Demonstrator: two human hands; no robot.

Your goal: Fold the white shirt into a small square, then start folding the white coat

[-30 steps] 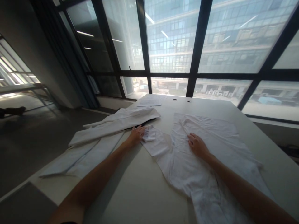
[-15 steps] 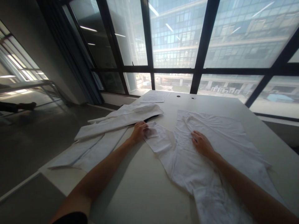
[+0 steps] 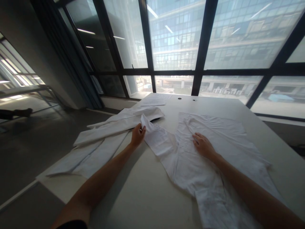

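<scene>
White garment (image 3: pixel 190 162) spread over the desk (image 3: pixel 133 190) from 12 to 5 o'clock, its narrow end (image 3: pixel 147 125) raised at 11 o'clock. The left hand (image 3: pixel 138 135) pinches this end; the right hand (image 3: pixel 203 145), at 2 o'clock, lies palm down on the cloth, grasping nothing. Folded white cloth (image 3: pixel 102 133) lies at 10 o'clock. Step in hand, as judged: adjusting the narrow end. A next move would call for light tension from the left, steady pressure from the right.
</scene>
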